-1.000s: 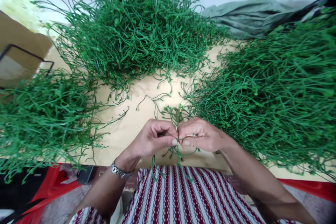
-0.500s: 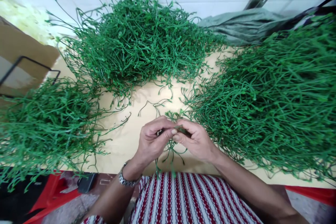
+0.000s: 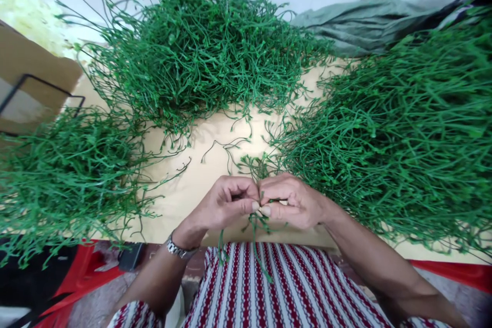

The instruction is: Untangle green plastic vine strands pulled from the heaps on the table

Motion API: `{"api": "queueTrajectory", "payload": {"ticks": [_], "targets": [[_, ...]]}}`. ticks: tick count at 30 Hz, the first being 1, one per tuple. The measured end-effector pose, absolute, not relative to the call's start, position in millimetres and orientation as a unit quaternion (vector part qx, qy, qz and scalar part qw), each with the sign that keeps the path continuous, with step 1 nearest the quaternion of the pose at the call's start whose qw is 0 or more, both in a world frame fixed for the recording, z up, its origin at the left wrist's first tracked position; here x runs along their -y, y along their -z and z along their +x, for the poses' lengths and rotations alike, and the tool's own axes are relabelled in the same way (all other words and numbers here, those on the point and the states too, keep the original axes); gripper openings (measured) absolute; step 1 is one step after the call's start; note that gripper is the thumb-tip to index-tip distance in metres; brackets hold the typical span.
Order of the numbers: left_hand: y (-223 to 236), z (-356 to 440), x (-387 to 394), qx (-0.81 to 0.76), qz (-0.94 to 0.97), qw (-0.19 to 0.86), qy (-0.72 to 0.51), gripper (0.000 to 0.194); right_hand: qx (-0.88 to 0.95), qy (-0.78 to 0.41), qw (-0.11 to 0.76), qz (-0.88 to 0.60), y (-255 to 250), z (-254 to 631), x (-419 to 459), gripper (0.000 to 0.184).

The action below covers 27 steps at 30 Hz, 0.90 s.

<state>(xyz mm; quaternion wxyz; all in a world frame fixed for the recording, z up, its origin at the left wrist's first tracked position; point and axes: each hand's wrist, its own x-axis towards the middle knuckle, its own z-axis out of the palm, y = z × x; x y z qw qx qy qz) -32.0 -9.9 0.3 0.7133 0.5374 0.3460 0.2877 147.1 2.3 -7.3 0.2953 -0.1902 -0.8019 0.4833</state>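
Observation:
Thin green plastic-looking stems [image 3: 258,251] with small forked tips hang below my fingertips, over the table's front edge. My left hand [image 3: 230,202] pinches them between thumb and forefinger. Right beside it, my right hand [image 3: 294,200] is closed in a similar pinch on the same stems, the two thumb tips almost touching. The exact point of grip is partly hidden by the fingers. Just beyond my knuckles lies a small cluster of stem tips [image 3: 257,165]; whether it joins the held stems I cannot tell.
Big heaps of green stems lie at the back [image 3: 215,51], on the right [image 3: 403,143] and on the left [image 3: 77,179] of the pale table [image 3: 207,164]. A cardboard box [image 3: 42,66] with a black wire frame [image 3: 49,84] stands at left. Grey-green cloth [image 3: 357,23] lies behind.
Both hands sit slightly lower in view, and the held stems hang further down over the striped garment. My right-hand fingers have shifted their pinch. The heaps appear a little higher in view.

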Motion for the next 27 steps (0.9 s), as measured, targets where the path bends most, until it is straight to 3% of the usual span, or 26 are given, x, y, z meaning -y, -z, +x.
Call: {"api": "queueTrajectory", "payload": {"ticks": [5,9,14,17,23,27], "targets": [[0,-24,11,-0.359,0.497,0.712,-0.343,0.029,0.771,-0.461,0.375,-0.231,10,140,3,0.021],[-3,-26,16,-0.435,0.551,0.587,-0.402,0.02,0.803,-0.339,0.383,-0.305,6,145,4,0.023],[-8,-39,15,-0.478,0.536,0.474,-0.509,0.011,0.759,-0.237,0.453,-0.403,-9,169,-3,0.019],[-13,-35,7,-0.473,0.542,0.497,-0.485,0.012,0.784,-0.243,0.423,-0.383,-18,173,-5,0.013],[-14,-20,-1,-0.467,0.545,0.54,-0.439,0.012,0.71,-0.239,0.521,-0.41,-30,168,0,0.015],[-7,-15,-1,-0.454,0.508,0.564,-0.467,0.01,0.772,-0.238,0.428,-0.406,-26,152,7,0.016]]}}
